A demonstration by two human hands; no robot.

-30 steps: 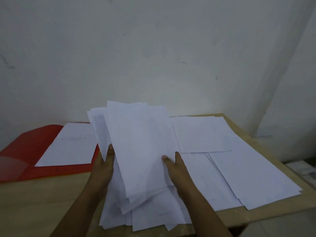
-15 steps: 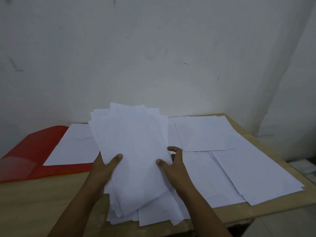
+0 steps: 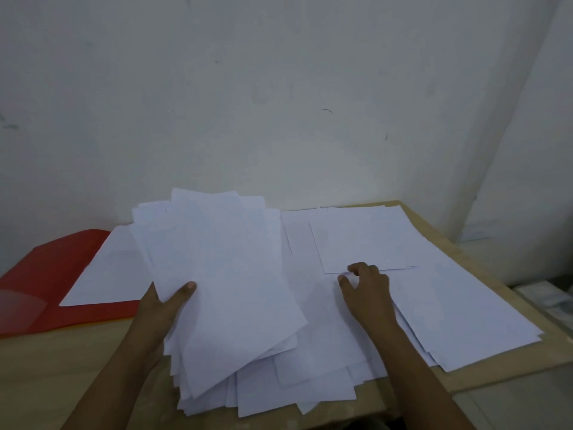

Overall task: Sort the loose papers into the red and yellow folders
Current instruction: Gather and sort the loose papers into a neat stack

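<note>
Fingers of the left hand (image 3: 161,308) gripped a fanned stack of papers (image 3: 223,287), thumb on top. The right hand (image 3: 367,288) curled at the near edge of a sheet (image 3: 362,240), apparently pinching it. The red folder (image 3: 40,274) lay open at left on the table (image 3: 62,367).

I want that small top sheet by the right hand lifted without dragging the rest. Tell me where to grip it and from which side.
Pinch the small sheet at its near edge, coming from the person's side. That edge lies free on the spread papers, right at the right hand, whose curled fingertips already meet it. The left hand holds the stack.
</note>
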